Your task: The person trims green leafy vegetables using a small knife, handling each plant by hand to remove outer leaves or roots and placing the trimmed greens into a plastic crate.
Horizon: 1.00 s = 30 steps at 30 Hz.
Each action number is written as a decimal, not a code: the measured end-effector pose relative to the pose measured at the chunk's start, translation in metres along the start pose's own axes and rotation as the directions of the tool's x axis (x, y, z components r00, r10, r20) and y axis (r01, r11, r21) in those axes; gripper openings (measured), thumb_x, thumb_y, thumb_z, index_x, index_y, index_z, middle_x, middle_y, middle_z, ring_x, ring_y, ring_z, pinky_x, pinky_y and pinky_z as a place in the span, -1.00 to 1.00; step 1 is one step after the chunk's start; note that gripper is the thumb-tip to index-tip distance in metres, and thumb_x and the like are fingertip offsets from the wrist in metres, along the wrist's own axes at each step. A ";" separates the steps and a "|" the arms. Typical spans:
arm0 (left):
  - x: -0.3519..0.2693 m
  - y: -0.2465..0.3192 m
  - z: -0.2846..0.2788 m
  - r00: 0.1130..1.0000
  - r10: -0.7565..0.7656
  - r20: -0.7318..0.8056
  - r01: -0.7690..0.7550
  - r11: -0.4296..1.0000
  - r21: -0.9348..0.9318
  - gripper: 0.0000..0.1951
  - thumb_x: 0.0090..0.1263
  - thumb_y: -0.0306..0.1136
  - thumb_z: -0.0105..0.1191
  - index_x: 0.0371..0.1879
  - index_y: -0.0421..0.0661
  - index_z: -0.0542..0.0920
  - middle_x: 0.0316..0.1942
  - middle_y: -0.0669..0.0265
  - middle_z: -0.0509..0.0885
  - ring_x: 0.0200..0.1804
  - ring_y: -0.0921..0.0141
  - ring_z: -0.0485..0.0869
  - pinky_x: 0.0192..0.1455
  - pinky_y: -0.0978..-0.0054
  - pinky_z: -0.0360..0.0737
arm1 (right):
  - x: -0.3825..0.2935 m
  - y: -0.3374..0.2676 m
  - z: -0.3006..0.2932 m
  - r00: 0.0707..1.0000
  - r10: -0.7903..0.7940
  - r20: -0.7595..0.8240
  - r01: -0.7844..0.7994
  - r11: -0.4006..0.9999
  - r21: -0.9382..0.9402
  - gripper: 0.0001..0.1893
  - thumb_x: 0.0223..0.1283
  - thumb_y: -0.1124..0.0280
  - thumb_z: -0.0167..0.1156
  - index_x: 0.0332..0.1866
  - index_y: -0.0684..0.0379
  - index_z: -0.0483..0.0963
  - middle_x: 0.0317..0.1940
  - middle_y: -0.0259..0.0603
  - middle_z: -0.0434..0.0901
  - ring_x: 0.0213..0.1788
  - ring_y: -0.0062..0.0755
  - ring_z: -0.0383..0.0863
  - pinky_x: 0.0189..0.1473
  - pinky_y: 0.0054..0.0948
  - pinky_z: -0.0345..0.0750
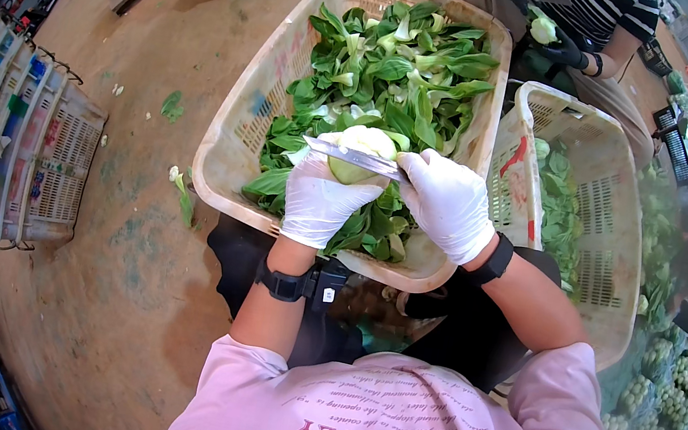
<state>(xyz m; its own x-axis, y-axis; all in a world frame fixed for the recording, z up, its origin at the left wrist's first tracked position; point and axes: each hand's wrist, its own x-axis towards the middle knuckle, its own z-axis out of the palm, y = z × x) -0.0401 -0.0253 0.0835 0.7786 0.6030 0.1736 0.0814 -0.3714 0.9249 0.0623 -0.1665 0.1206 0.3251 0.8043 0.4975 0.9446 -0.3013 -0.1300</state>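
My left hand point(326, 202), in a white disposable glove, grips a head of bok choy point(362, 143) with its pale base facing up. My right hand point(444, 197), gloved the same way, holds a knife point(353, 157). Its metal blade lies across the near side of the bok choy and points left; I cannot tell how deep it sits. Both hands are above the near half of a large off-white plastic crate point(260, 60). Loose green bok choy leaves point(394, 68) fill much of that crate. The knife's handle is hidden inside my right hand.
A second crate point(614, 258) with greens stands at the right. Across from me a person's gloved hand point(562, 52) holds another bok choy point(542, 29). Bagged bok choy point(673, 395) lies at far right. Stacked crates point(56, 156) stand left; leaf scraps point(184, 200) lie on the floor.
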 end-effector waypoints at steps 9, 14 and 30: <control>0.000 0.005 0.008 0.993 0.002 -0.122 -0.009 0.999 -0.051 -0.42 -0.17 -0.05 0.48 -0.19 -0.14 0.63 -0.31 0.21 0.72 -0.29 0.29 0.70 -0.22 0.38 0.60 | -0.001 0.003 0.014 0.997 0.080 0.016 -0.079 0.996 -0.042 -0.88 0.12 0.31 0.17 -0.38 0.05 0.40 -0.55 -0.25 0.44 -0.53 -0.25 0.57 -0.55 -0.32 0.48; 0.002 0.003 0.002 0.985 -0.035 -0.168 0.077 0.965 0.250 -0.37 -0.22 -0.04 0.48 -0.15 -0.13 0.60 -0.34 0.19 0.71 -0.32 0.25 0.71 -0.23 0.35 0.61 | 0.002 0.002 0.022 0.984 0.156 0.086 -0.151 0.987 -0.060 -0.92 0.12 0.39 0.13 -0.37 0.07 0.38 -0.53 -0.21 0.50 -0.50 -0.22 0.61 -0.51 -0.31 0.52; 0.005 -0.020 0.013 0.990 0.061 0.125 -0.001 0.899 -0.438 -0.27 0.27 -0.04 0.23 0.27 -0.25 0.24 0.21 0.11 0.33 -0.02 0.38 0.51 0.08 0.49 0.44 | 0.007 0.026 0.017 0.929 0.164 0.333 -0.371 0.360 0.856 -0.31 -0.01 0.18 0.43 0.24 0.24 0.36 -0.06 -0.17 0.57 -0.02 -0.49 0.51 0.07 -0.48 0.44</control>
<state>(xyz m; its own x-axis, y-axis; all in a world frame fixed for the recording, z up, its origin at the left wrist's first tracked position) -0.0300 -0.0242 0.0612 0.8536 0.4864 0.1866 -0.2000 -0.0247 0.9795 0.0895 -0.1599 0.1057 0.4718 0.8680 0.1549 0.2580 0.0321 -0.9656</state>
